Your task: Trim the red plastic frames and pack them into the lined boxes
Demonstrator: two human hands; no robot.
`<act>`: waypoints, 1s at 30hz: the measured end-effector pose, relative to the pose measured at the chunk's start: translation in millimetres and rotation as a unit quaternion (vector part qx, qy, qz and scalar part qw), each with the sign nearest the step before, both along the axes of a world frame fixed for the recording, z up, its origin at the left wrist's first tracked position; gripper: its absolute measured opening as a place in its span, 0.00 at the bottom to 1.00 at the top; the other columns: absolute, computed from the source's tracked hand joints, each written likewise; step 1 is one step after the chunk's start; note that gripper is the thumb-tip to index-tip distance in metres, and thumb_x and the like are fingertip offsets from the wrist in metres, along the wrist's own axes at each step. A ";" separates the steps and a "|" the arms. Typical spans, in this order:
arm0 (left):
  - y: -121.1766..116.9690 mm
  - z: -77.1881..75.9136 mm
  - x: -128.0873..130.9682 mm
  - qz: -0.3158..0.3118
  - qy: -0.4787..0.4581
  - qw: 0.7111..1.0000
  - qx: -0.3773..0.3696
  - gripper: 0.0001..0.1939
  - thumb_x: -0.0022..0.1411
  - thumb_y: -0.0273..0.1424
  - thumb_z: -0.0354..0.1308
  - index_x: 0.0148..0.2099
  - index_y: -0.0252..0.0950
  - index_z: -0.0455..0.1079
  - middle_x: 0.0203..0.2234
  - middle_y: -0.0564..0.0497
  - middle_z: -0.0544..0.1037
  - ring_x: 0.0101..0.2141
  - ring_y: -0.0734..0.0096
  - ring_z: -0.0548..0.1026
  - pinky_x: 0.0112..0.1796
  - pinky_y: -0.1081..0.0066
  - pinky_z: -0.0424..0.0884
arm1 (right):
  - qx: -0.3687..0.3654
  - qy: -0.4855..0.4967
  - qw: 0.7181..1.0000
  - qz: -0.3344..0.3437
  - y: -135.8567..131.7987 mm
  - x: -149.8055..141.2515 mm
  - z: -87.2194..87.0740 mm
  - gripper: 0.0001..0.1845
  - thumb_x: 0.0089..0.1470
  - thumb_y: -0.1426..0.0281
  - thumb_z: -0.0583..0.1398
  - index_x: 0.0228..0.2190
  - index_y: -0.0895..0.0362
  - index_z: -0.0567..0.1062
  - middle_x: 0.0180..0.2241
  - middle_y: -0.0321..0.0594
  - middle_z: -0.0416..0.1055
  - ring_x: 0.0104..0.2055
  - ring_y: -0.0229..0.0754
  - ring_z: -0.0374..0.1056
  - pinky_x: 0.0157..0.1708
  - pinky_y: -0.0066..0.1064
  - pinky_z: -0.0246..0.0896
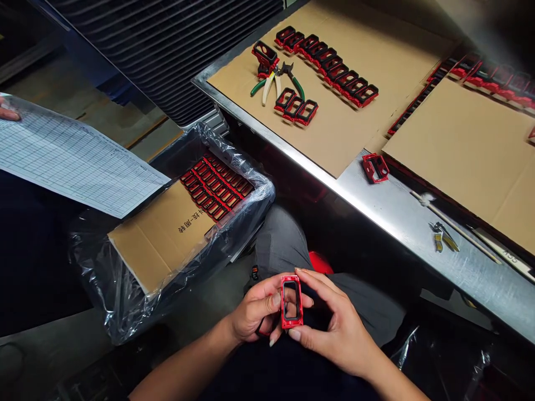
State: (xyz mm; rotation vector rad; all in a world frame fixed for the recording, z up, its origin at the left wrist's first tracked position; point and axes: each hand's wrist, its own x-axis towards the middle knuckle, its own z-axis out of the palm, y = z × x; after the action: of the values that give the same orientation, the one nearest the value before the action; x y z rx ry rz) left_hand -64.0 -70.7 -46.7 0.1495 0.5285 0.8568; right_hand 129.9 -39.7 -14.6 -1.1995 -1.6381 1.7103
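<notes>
Above my lap, my left hand [253,309] and my right hand [340,326] hold a small red rectangular frame [292,323] with a black inner rim. It stands upright, its opening facing me. My left thumb presses its left side. My right index finger is at the top end, and the right thumb touches the bottom corner. Through the opening, fingers behind it show. A second red and black piece [263,327] peeks out under my left hand, mostly hidden; whether it is gripped is unclear.
A plastic-lined bin [263,186] holds rows of frames and cardboard. Several frames [334,67] and green-handled cutters [298,86] lie on a cardboard sheet [246,83]. Small pliers [445,236], a stick [460,228] and one frame [375,168] rest on the metal edge. Another person's hand [8,114] holds a gridded sheet [79,159].
</notes>
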 end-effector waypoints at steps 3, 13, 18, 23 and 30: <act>0.5 0.0 0.2 0.003 -0.010 1.000 0.003 0.23 0.63 0.36 0.66 0.57 0.35 0.69 0.41 0.39 0.82 0.25 0.75 0.77 0.18 0.84 0.74 | -0.001 0.000 1.000 0.003 0.2 -0.5 0.6 0.39 0.48 0.66 0.72 0.61 0.48 0.70 0.61 0.46 0.69 0.63 0.53 0.65 0.63 0.45 0.62; -1.4 -0.6 -3.2 -0.006 0.017 1.000 0.015 0.24 0.63 0.38 0.66 0.58 0.35 0.69 0.44 0.38 0.82 0.23 0.78 0.76 0.18 0.84 0.73 | 0.006 0.034 0.999 0.017 -2.3 1.3 -4.7 0.40 0.52 0.70 0.70 0.63 0.43 0.65 0.63 0.42 0.65 0.65 0.48 0.63 0.64 0.43 0.60; -1.4 -2.9 -2.7 -0.003 0.036 0.999 0.025 0.26 0.62 0.38 0.67 0.59 0.36 0.69 0.44 0.38 0.82 0.23 0.77 0.76 0.18 0.84 0.73 | 0.005 0.034 0.999 0.030 -3.8 3.4 -6.8 0.40 0.53 0.70 0.70 0.64 0.40 0.64 0.65 0.40 0.64 0.66 0.47 0.61 0.64 0.43 0.59; -1.3 -3.9 -3.1 -0.015 0.055 0.998 0.027 0.27 0.61 0.40 0.68 0.59 0.36 0.69 0.45 0.38 0.82 0.20 0.80 0.75 0.16 0.84 0.71 | 0.010 0.034 0.999 0.030 -4.0 5.0 -10.3 0.41 0.54 0.69 0.70 0.64 0.39 0.63 0.65 0.39 0.63 0.66 0.46 0.61 0.65 0.43 0.58; -1.7 -1.5 -1.4 -0.019 0.088 0.995 0.029 0.27 0.61 0.42 0.67 0.58 0.36 0.69 0.44 0.39 0.82 0.20 0.80 0.76 0.17 0.85 0.71 | -0.012 0.028 0.999 0.022 -1.2 5.5 -11.3 0.40 0.51 0.67 0.72 0.63 0.44 0.66 0.63 0.42 0.67 0.64 0.48 0.64 0.63 0.42 0.60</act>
State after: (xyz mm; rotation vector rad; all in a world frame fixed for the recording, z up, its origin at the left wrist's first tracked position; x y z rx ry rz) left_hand -65.4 -72.4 -48.1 0.2903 0.6639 0.8265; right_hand 135.3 -40.9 -25.9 -1.1242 -1.6267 1.7791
